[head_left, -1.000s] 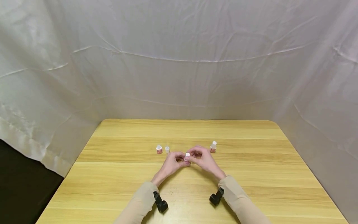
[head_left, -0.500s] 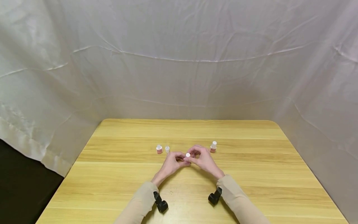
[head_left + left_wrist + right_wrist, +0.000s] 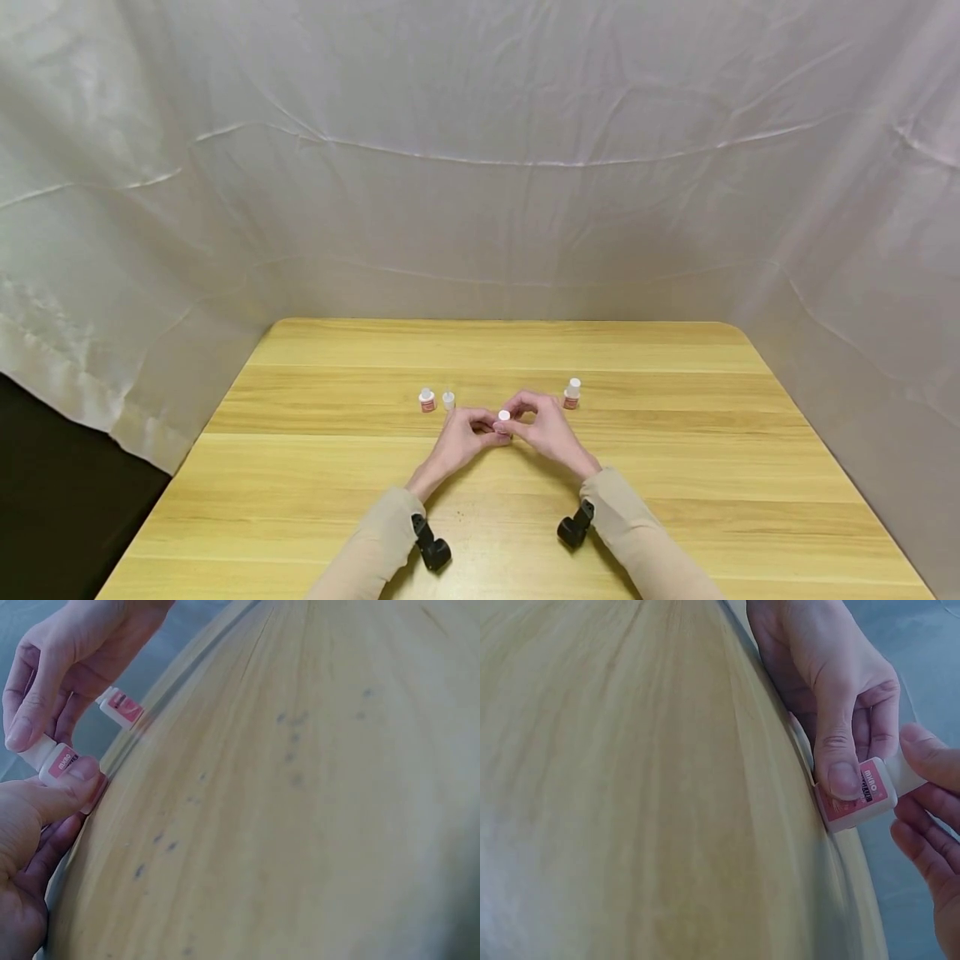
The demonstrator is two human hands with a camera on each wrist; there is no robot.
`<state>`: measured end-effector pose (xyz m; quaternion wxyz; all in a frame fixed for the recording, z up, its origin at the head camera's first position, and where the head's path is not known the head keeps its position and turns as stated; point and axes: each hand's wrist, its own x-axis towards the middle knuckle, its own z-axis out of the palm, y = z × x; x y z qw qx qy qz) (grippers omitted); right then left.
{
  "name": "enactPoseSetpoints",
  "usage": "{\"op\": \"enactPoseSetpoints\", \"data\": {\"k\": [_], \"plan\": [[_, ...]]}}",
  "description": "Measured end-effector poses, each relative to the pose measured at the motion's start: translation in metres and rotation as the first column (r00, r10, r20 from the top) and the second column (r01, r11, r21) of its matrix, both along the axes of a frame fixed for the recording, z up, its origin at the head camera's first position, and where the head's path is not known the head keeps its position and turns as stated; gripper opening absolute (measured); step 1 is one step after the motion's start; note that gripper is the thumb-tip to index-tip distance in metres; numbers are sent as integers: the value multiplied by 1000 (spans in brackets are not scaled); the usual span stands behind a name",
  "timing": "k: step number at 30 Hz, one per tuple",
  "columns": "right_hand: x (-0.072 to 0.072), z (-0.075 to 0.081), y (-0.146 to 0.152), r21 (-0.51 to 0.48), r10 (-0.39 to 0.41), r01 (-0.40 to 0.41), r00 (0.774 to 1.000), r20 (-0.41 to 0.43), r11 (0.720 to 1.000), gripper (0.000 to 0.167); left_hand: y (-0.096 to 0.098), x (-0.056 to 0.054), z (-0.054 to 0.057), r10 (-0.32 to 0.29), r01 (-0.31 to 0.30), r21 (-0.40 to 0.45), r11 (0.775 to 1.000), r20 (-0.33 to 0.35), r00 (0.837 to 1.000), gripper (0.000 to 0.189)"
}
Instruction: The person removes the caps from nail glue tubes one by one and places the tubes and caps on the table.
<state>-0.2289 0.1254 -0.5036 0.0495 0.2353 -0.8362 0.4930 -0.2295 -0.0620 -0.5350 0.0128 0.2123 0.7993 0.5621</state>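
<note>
In the head view, my left hand (image 3: 459, 439) and right hand (image 3: 549, 429) meet around one small bottle near the table's middle. The bottle (image 3: 862, 796) is white with a red label, seen in the right wrist view standing at table level. My left thumb and fingers grip its body. White and smooth, the cap (image 3: 504, 415) sits on top of it, pinched between my right thumb and fingers. In the left wrist view the bottle's label (image 3: 64, 760) partly shows between the two hands. The fingers hide much of the body in the head view.
A similar capped bottle (image 3: 572, 394) stands right of my right hand. Left of the hands are another bottle (image 3: 427, 401) with a narrow top and a small white cap-like piece (image 3: 449, 400) beside it. A pale curtain (image 3: 480, 233) surrounds the wooden table (image 3: 337, 500).
My right fingers have shifted slightly on the cap, and the cap sits a little lower in view. The right wrist has moved slightly left; the left hand looks still.
</note>
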Motion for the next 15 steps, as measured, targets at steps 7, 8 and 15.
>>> {"op": "enactPoseSetpoints", "data": {"k": [7,8,15], "plan": [[2,-1,-1,22,-4,6,998,-59,1000,14,0,2,1,-19,19,5,1000,8,1000,20],[2,-1,-1,23,0,1,998,-61,1000,14,-1,2,1,-24,24,-4,1000,10,1000,20],[2,0,-1,23,70,-68,996,-51,997,12,-5,0,2,-59,60,-48,997,31,998,18]]}}
